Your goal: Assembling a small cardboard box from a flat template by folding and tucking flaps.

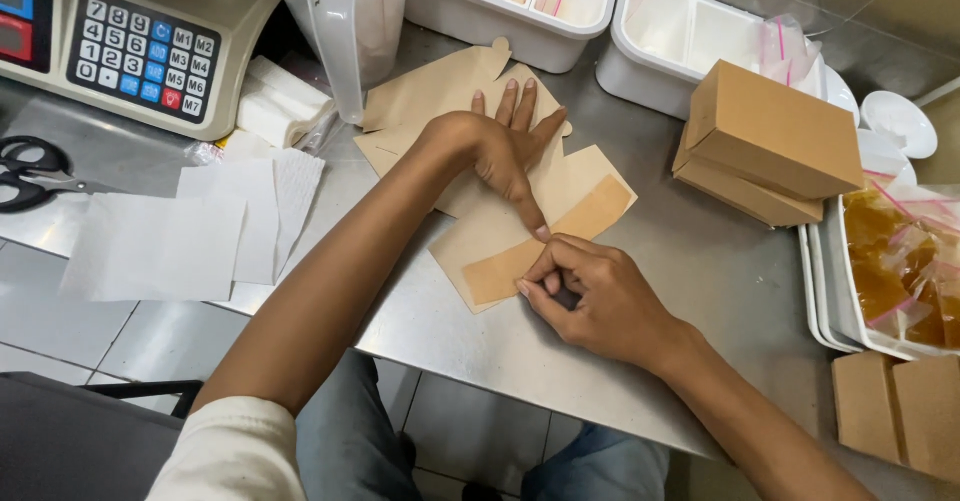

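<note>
Pinching with thumb and forefinger, the right hand (600, 301) grips the near edge of a flat, unfolded kraft paper box blank (520, 223), at the darker brown strip (545, 244) that runs diagonally across it. Remaining fingers of that hand are curled in. The left hand (503, 146) lies open and flat on the blank, palm down, fingers spread toward the far side, thumb stretched along the strip until it nearly meets the right hand's fingers.

Blank lies on the stainless steel counter (700, 261), near the middle, atop further blanks of the same kind (430, 91) that fan out toward the far left.

Left of the blanks: several white paper sheets (190, 236), overlapping. Black-handled scissors (30, 171) at the far left edge. Near right corner: two flat brown pieces (895, 411).

Right side: white tray (850, 291) holding zip bags of amber-brown contents (905, 261). Just beyond it, two folded kraft boxes (765, 146), stacked.

Far side: electronic scale with keypad (140, 46) at left, a translucent plastic jug (345, 21) beside it, then two white divided containers (560, 11) (680, 41).
</note>
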